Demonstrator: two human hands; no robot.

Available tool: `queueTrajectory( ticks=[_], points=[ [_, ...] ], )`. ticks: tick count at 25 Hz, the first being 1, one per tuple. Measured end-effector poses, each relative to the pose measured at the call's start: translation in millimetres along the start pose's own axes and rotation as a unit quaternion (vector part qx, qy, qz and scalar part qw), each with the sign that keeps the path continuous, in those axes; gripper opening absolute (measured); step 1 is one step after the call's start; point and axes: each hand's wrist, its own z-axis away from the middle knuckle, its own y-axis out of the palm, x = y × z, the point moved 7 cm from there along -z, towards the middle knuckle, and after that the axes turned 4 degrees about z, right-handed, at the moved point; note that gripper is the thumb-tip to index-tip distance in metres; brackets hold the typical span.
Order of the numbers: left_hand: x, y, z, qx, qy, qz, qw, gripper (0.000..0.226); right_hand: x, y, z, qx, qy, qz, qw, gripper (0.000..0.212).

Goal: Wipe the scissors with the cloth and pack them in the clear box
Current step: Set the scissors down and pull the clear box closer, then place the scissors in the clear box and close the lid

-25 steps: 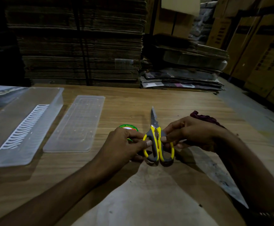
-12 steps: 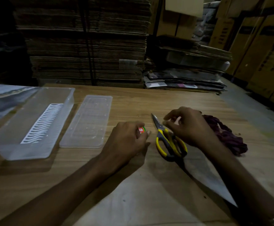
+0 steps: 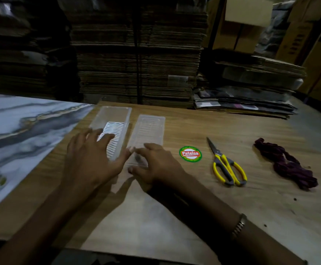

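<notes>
Both hands, left (image 3: 90, 159) and right (image 3: 155, 165), spread over the box (image 3: 125, 115) and lid (image 3: 152, 127); scissors (image 3: 226, 165) and cloth (image 3: 285, 165) lie toward the bench's (image 3: 232, 127) right edge.

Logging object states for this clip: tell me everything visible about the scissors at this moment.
The scissors lie flat on the wooden table, blades shut and pointing away from the person, tilted a little to the left. The short blades look like grey metal; the two handle loops are yellow with grey inner grips, seemingly plastic. Nothing touches them: both hands are off to their left by the clear box. They sit apart between a round green and red sticker on their left and the dark purple cloth on their right.
</notes>
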Motion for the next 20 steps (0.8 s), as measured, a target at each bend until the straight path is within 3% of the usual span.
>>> queueTrajectory(
  ticks=[3, 8, 15, 18, 20],
  points=[
    [9, 14, 12, 0.078, 0.006, -0.032, 0.996, 0.077, -1, 14, 8, -0.012, 0.028, 0.047, 0.998, 0.064],
    [-35, 8, 42, 0.040, 0.047, 0.026, 0.998, 0.039, -35, -1, 60, -0.015, 0.029, 0.037, 0.999, 0.061],
    [-117, 22, 104, 0.031, 0.129, 0.041, 0.990, 0.038, -84, -22, 179, -0.011, 0.039, 0.030, 0.999, 0.074],
    [-129, 20, 115, 0.012, 0.128, 0.044, 0.991, 0.041, -98, -46, 186, -0.114, 0.032, 0.009, 0.993, 0.058],
    [-127, 9, 114, -0.017, 0.114, 0.071, 0.991, 0.047, -126, -70, 177, -0.188, 0.112, -0.013, 0.976, 0.046]
  ],
)
